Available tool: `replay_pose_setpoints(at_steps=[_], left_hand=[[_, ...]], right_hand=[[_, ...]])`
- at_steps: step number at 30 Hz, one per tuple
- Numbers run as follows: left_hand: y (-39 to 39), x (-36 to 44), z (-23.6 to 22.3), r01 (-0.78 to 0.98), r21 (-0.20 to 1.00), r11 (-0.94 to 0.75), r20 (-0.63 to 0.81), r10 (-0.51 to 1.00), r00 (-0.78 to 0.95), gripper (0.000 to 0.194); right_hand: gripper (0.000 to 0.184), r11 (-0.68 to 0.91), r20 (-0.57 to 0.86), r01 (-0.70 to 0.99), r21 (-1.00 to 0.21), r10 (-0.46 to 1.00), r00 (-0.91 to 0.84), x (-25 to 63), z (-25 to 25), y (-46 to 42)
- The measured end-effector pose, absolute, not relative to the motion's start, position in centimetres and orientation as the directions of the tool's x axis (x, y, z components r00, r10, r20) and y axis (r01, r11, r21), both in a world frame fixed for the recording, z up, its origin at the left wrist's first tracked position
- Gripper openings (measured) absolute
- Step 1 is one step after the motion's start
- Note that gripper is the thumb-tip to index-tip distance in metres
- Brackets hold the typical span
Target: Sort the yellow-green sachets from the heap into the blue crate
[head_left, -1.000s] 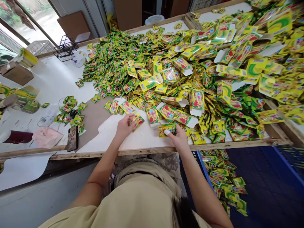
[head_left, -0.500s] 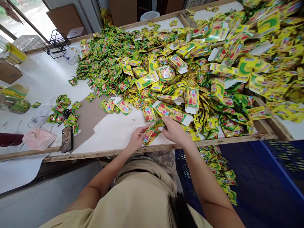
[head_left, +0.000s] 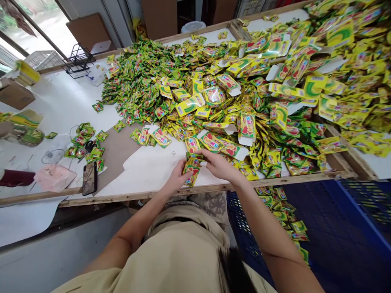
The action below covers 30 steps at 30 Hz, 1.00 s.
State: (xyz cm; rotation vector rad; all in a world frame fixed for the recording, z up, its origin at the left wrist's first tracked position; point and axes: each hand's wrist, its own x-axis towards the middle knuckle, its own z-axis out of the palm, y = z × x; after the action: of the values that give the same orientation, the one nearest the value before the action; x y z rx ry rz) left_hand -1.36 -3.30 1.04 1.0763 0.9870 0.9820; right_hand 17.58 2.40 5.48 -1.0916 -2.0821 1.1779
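Below the near edge of the table [head_left: 146, 167], at right, a blue crate [head_left: 357, 211] holds packets [head_left: 277, 203]. Just over that edge, the left hand [head_left: 178, 176] is clamped on a box [head_left: 192, 176], and the right hand [head_left: 218, 165], close beside it, pinches a packet [head_left: 191, 156] at the box's far end. A phone [head_left: 89, 179] lies at left, scissors [head_left: 89, 145] beyond it. Past the hands come more boxes [head_left: 210, 141], then a heap [head_left: 143, 77] of packets; a black rack [head_left: 78, 61] stands at far left
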Motion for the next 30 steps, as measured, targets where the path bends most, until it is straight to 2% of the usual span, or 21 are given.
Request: replay_pose_setpoints(at_steps=[2,4,11,13,17,19,23,30], left_hand=[[-3.1,-1.2,1.1,-0.168,0.963,0.212,-0.163,0.949,0.269,0.055],[-3.0,-1.2,1.1,-0.183,0.957,0.224,-0.168,0.945,0.280,0.053],[-2.5,-0.7,1.8,-0.187,0.961,0.205,-0.167,0.966,0.199,0.046],[-2.3,-0.5,2.0,-0.154,0.967,0.201,-0.179,0.973,0.146,0.041],[-2.0,-0.4,1.9,-0.129,0.974,0.188,-0.177,0.980,0.093,0.037],[-1.9,-0.4,1.6,-0.121,0.977,0.178,-0.168,0.982,0.091,0.039],[-2.1,-0.4,1.0,-0.077,0.987,0.141,-0.137,0.989,0.052,0.039],[-2.3,-0.2,1.4,-0.082,0.984,0.157,-0.153,0.987,0.058,0.039]], right_hand=[[0.056,0.314,0.063,0.337,-0.888,0.807,-0.587,17.9,5.1,2.5],[0.056,0.299,0.061,0.344,-0.890,0.826,-0.561,18.0,4.8,2.7],[0.028,0.272,-0.006,0.538,-0.798,0.888,-0.459,17.0,4.7,2.8],[0.028,0.284,-0.003,0.523,-0.804,0.877,-0.480,16.9,4.9,2.8],[0.038,0.242,0.027,0.396,-0.886,0.879,-0.476,17.0,4.8,2.6],[0.033,0.195,0.028,0.389,-0.900,0.918,-0.396,17.1,4.6,2.3],[0.013,0.166,0.034,0.443,-0.881,0.956,-0.290,16.9,4.1,1.8],[0.012,0.074,-0.056,0.403,-0.912,0.952,-0.302,17.0,3.5,2.2]])
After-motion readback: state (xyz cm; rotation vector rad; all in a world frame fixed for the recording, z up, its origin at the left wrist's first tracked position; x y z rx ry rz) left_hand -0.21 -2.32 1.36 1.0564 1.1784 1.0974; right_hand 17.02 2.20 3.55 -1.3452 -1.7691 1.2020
